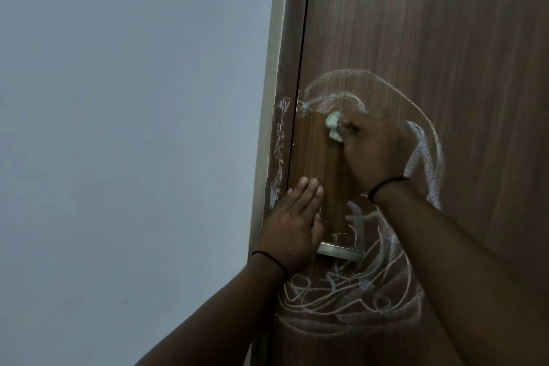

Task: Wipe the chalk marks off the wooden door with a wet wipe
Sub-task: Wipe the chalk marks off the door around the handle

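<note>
While most of the frame is taken up by the pale wall (124, 128) on one side, the wooden door (430, 38) fills the other, standing shut against its frame (274, 134), and it is the surface being worked on. Chalk marks (350, 300) cover it in a wide looping band: an arc above the hands, a thick smear to the right, dense scribbles low down around the metal handle (341, 252), and flecks along the frame edge. Between them lies a darker bare patch of wood, which I judge to be the part already cleaned, so the job looks roughly a third done.

Left hand (294, 223) lies flat on the door just above the handle, fingers straight and together, holding nothing; it probably steadies the door so that it does not give under rubbing. Right hand (374, 151) has its grip curled tight round the wet wipe (334, 127), bunched into a small pale wad and pressed against the wood just below the upper chalk arc. Bunching it likely gives firmer pressure on the stroke. A thin dark band sits on each wrist.
</note>
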A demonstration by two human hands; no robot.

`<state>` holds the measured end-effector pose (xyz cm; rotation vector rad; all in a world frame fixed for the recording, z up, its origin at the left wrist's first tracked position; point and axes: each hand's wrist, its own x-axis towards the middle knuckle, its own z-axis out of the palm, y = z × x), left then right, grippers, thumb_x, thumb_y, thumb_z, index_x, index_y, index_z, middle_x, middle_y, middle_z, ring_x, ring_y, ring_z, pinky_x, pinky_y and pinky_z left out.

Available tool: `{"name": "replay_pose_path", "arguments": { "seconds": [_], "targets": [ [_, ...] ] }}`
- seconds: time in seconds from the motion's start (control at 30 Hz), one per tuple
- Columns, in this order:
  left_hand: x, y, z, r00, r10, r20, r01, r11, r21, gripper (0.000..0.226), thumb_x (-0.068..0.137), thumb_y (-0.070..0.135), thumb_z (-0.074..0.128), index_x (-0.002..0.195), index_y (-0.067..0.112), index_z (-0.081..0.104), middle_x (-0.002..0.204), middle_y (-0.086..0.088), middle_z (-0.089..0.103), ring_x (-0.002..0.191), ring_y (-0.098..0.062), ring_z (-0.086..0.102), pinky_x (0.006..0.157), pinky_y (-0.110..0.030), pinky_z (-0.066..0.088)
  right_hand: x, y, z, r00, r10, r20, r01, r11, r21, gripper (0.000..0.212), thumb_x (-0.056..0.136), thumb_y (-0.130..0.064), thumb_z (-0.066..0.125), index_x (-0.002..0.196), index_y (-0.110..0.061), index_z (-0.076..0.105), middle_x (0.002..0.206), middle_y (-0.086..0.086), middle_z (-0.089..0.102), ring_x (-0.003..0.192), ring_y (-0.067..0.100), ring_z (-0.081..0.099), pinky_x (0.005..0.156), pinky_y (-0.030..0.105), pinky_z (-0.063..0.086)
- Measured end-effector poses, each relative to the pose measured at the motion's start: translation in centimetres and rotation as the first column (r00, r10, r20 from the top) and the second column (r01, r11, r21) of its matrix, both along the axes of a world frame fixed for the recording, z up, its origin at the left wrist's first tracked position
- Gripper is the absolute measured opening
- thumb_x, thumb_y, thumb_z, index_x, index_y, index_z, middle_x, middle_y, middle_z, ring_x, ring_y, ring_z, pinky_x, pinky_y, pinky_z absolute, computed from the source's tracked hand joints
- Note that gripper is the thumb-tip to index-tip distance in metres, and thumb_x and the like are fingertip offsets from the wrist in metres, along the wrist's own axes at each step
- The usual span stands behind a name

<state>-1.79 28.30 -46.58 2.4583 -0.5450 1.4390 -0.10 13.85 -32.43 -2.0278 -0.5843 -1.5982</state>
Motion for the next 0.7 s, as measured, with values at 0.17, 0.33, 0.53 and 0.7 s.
{"name": "replay_pose_path", "arguments": {
  "seconds": [0.17, 0.33, 0.53, 0.7],
  "targets": [
    [0.0, -0.1, 0.0, 0.999, 0.039, -0.002, -0.039, 0.999, 0.021, 0.052, 0.095, 0.023, 0.048, 0.145, 0.008, 0.044, 0.154, -0.006, 0.038, 0.147, -0.021, 0.026, 0.119, -0.037, 0.023, -0.8, 2.2, 0.8, 0.999, 0.037, 0.013, -0.036, 0.997, -0.075, 0.014, 0.092, -0.018, 0.062, 0.093, -0.018, 0.076, 0.094, 0.004, 0.069, 0.084, 0.018, 0.061, 0.071, 0.031, 0.049],
    [-0.1, 0.1, 0.1, 0.998, 0.064, -0.019, -0.063, 0.997, 0.04, 0.056, 0.096, 0.032, 0.034, 0.147, 0.01, 0.041, 0.156, -0.005, 0.035, 0.148, -0.019, 0.023, 0.12, -0.038, 0.025, -1.7, -0.9, -1.5, 0.998, -0.065, 0.016, 0.067, 0.987, -0.145, 0.02, 0.096, -0.025, 0.057, 0.099, -0.019, 0.076, 0.094, 0.011, 0.066, 0.086, 0.027, 0.06, 0.075, 0.04, 0.049],
    [-0.2, -0.3, 0.1, 0.998, 0.065, -0.016, -0.065, 0.998, 0.024, 0.053, 0.096, 0.028, 0.044, 0.146, 0.009, 0.044, 0.155, -0.005, 0.038, 0.147, -0.02, 0.027, 0.118, -0.039, 0.028, -0.6, 0.9, 4.0, 0.999, -0.027, -0.033, 0.025, 0.998, -0.054, 0.016, 0.093, -0.022, 0.06, 0.098, -0.02, 0.074, 0.098, 0.004, 0.069, 0.088, 0.021, 0.062, 0.069, 0.027, 0.044],
    [-0.7, 0.0, 0.8, 0.996, 0.086, 0.014, -0.086, 0.993, 0.076, 0.055, 0.095, 0.032, 0.034, 0.141, 0.008, 0.05, 0.151, -0.008, 0.044, 0.144, -0.022, 0.035, 0.116, -0.042, 0.034, -1.2, 2.4, 1.0, 0.996, 0.059, -0.066, -0.07, 0.981, -0.182, 0.013, 0.091, -0.022, 0.065, 0.096, -0.017, 0.077, 0.098, 0.009, 0.066, 0.089, 0.024, 0.061, 0.076, 0.041, 0.051]
  ]
}}
